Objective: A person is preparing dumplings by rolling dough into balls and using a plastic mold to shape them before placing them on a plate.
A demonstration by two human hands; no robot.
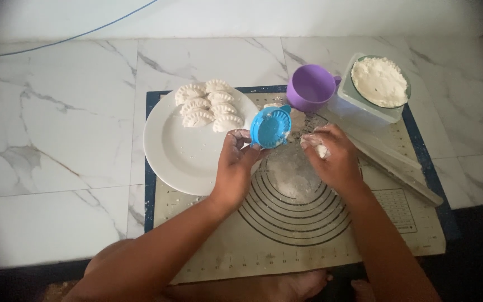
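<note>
Holding a blue dumpling press (270, 127) in the left hand (235, 168), the person keeps it up over the mat, at the right rim of the white plate (180, 151); left fingers (240, 137) are pinching the press at its lower-left edge. The right hand (334, 156) sits just right of the press, fingers (314, 141) curled together around a small white lump of dough (322, 150) (floury, hard to see how much).

Containers: white plate carries six shaped dumplings (208, 104) bunched at its far side, pale, crimped edges, touching one another; the near half of the plate is bare apart from crumbs. A purple mug (310, 86) stands beyond the press, its inside not readable. A clear rectangular tub (371, 103) at far right holds a glass bowl (380, 81) heaped with white crumbly filling. A clear lid or tray piece (392, 162) lies slanting along the mat's right side.

Surface: a beige baking mat (286, 246) with dark blue border and printed concentric circles lies on white marble-look floor tiles (51, 140) with grey veins; a floury dough patch (292, 176) sits on the circles between the hands. A blue cable (74, 36) runs across the far left by a pale wall. Bare knees and feet show at the bottom edge (person seated on the floor).

Press: round, hinged type, open, bright blue, ridged rim, bits of white dough stuck at its lower right.
</note>
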